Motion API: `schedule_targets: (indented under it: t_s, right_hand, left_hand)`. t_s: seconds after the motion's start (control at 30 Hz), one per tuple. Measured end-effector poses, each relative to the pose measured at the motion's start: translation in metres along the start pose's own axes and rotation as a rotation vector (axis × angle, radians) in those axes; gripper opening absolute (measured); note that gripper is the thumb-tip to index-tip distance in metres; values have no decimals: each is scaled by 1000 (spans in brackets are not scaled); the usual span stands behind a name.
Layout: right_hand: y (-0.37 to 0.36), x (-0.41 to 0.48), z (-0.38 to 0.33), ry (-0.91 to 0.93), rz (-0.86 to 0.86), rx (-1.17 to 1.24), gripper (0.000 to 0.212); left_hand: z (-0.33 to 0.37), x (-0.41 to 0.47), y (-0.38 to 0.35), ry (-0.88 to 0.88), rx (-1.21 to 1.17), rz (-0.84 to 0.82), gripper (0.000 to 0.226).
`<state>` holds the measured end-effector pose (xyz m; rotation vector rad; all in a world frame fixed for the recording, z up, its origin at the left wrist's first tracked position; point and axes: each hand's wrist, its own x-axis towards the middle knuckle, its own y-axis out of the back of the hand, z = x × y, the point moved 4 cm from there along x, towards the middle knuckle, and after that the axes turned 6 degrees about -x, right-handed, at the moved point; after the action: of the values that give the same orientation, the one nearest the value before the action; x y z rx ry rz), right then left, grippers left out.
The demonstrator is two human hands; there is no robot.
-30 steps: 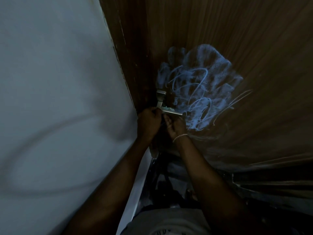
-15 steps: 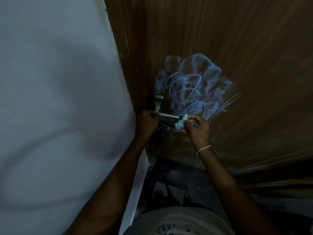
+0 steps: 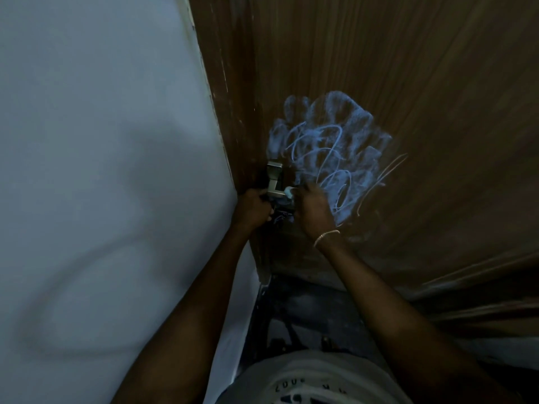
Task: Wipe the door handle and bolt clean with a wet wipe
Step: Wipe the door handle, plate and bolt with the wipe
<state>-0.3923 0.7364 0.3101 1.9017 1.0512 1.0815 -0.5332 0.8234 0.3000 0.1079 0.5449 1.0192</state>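
The door handle (image 3: 274, 182) is a metal lever on the brown door's left edge, its plate upright and its bar running toward 3 o'clock. The wet wipe (image 3: 289, 192), a small pale bunched wad, presses against the bar's outer end. The bolt cannot be made out.
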Motion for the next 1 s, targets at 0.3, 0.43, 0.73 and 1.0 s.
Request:
schedule_targets:
  t_s: [0.3,0.43,0.73,1.0]
  right_hand:
    - [-7,12,-27,83,-99,-226,26]
    - [2,5,-1,32,-98,-220,32]
    - [-10,15,-36,252,-81,-284,26]
    - [-14,48,-54,177,-201,-325,26]
  left_hand:
    - [-2,-6,1,17,-5,-27,44]
    - [-4,-8,2,58,-62,-54,61]
    - [1,-15,2,53,-37,-61,49]
    - [4,-17,-2,38,-1,-26,34]
